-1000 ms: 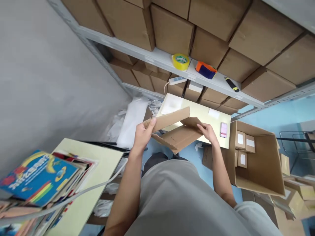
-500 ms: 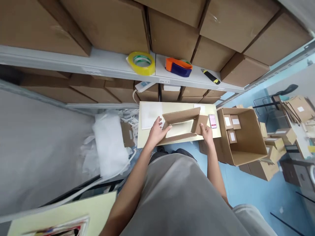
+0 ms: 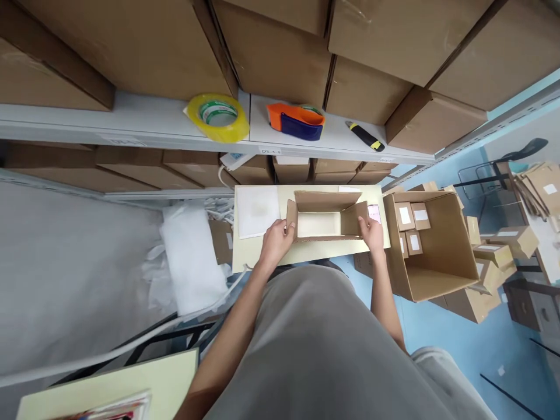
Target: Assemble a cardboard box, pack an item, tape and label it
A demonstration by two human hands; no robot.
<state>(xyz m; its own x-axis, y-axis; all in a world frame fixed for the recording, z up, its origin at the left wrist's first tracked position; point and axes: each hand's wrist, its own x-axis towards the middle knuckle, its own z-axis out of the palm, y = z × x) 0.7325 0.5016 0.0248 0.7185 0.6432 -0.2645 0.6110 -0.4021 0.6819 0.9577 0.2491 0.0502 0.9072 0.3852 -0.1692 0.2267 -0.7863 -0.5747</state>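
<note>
Cardboard box (image 3: 327,201), skewed earlier, has squared into a brown rectangle, left hand (image 3: 277,240) and right hand (image 3: 373,234) gripping its ends.

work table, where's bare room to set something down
The near left corner of the table is bare, bordered by the white sheet and left hand; so is the strip between the open carton and the near edge. The right end is crowded: open carton, right hand, phone.
</note>
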